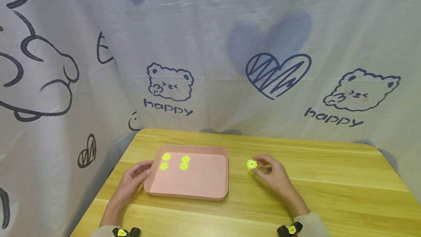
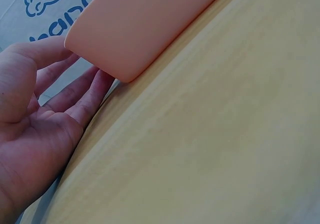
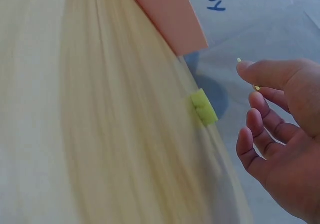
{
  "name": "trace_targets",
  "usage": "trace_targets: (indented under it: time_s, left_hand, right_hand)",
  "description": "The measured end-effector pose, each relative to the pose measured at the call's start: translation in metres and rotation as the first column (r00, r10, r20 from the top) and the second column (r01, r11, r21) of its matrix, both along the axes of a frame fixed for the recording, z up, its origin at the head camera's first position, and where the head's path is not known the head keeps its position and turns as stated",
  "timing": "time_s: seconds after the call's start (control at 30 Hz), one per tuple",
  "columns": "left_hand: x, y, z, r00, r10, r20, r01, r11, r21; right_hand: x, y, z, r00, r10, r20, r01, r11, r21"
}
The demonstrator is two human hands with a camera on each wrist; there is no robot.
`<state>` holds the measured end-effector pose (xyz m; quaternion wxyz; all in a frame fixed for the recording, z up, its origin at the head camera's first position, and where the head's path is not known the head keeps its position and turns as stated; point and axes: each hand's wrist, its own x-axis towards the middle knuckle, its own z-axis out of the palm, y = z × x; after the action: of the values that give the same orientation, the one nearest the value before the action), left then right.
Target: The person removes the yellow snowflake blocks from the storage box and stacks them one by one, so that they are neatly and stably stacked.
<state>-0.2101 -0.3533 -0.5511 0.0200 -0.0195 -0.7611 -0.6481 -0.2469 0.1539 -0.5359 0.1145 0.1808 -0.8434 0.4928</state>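
Note:
In the head view my right hand pinches a yellow flower-shaped plastic disc between thumb and index finger, right of the tray. Only thin yellow edges of this disc show in the right wrist view. Below it on the table stands a small yellow-green stack, seen from its side. My left hand rests against the left end of a shallow pink tray, its fingers loosely extended along the outer wall. Several similar yellow discs lie in the left half of the tray, two of them overlapping or touching.
The tray sits on the left part of a wooden table. A pale curtain printed with hearts and bear faces hangs behind the table and along its left side. A black strap device is on each wrist.

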Motion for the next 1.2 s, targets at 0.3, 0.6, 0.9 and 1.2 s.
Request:
trace_targets:
  time_s: [0.3, 0.6, 0.9, 1.2]
  left_hand:
    - [-0.001, 0.002, -0.001, 1.0, 0.003, 0.0, -0.003, 1.0, -0.008]
    - [0.001, 0.001, -0.001, 1.0, 0.018, 0.007, -0.018, 1.0, -0.016]
    - [0.0, 0.002, 0.002, 1.0, 0.012, 0.01, -0.012, 1.0, -0.012]
    - [-0.002, 0.003, 0.002, 1.0, 0.009, 0.016, -0.009, 1.0, -0.012]
  right_hand:
    - [-0.001, 0.011, -0.008, 0.997, 0.011, 0.071, -0.007, 0.998, -0.068]
    - [-0.008, 0.012, -0.016, 0.997, 0.012, 0.073, -0.01, 1.0, -0.025]
    - [-0.012, 0.011, -0.017, 0.996, 0.037, 0.083, -0.037, 0.999, 0.007]
    - [-0.011, 0.01, -0.014, 0.99, 0.053, 0.13, -0.056, 0.998, 0.016]
